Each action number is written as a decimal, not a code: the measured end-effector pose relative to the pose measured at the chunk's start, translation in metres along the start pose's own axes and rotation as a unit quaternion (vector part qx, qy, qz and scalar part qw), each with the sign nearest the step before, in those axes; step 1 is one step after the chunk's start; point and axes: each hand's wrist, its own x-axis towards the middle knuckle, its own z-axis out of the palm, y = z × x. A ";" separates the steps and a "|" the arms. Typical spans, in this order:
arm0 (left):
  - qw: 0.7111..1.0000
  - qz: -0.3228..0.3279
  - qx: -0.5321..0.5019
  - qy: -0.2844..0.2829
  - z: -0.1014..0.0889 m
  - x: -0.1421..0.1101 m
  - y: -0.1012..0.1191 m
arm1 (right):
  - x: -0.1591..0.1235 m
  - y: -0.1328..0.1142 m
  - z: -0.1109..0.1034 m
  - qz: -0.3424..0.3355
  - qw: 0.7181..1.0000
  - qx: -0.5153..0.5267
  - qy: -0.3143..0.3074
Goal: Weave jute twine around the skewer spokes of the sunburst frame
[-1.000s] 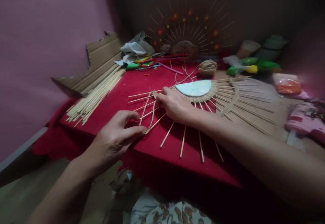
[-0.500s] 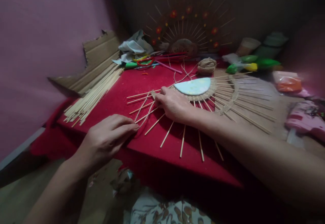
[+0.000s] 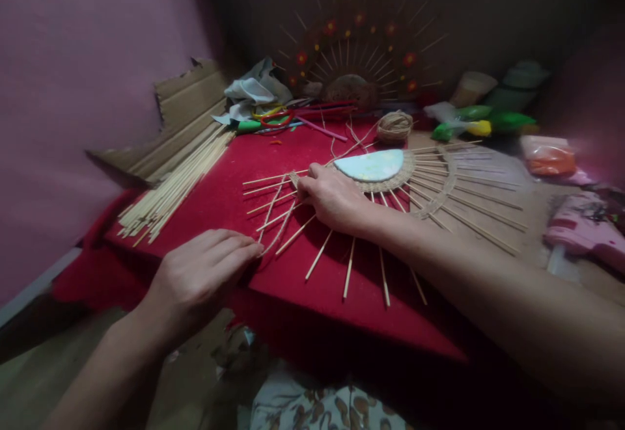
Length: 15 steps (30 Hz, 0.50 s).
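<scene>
A half-round piece with thin wooden sticks fanning out lies on the red cloth. At its middle sits a pale blue half-disc [image 3: 374,164] edged with woven twine. A second woven twine band [image 3: 445,186] crosses the sticks on the right. My right hand [image 3: 334,197] is closed over the sticks at the left end of the piece, fingertips pinching by a small woven patch [image 3: 293,178]. My left hand [image 3: 208,267], near the table's front edge, pinches a loop of twine [image 3: 273,205] that runs up across the left sticks to that patch.
A bundle of loose sticks [image 3: 178,183] lies at left beside torn cardboard [image 3: 188,108]. Behind are red-handled scissors [image 3: 276,118] and a twine ball [image 3: 394,125]. A flowered stick fan [image 3: 359,46] stands at the back. Coloured packets [image 3: 547,155] and a pink glue gun [image 3: 583,222] lie right.
My left hand has shifted slightly down and left with the twine. My right hand keeps its grip on the sticks. The whole view has moved a little.
</scene>
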 end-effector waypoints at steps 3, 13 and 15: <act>1.000 -0.004 -0.019 -0.003 0.000 0.003 0.004 | 0.001 0.001 0.002 0.006 1.000 0.004 0.003; 0.996 0.045 -0.078 -0.012 0.018 0.086 0.017 | -0.001 0.014 0.007 0.015 0.988 0.150 0.030; 0.995 0.060 -0.083 -0.011 0.019 0.100 0.016 | -0.003 0.020 0.005 -0.005 0.978 0.202 0.050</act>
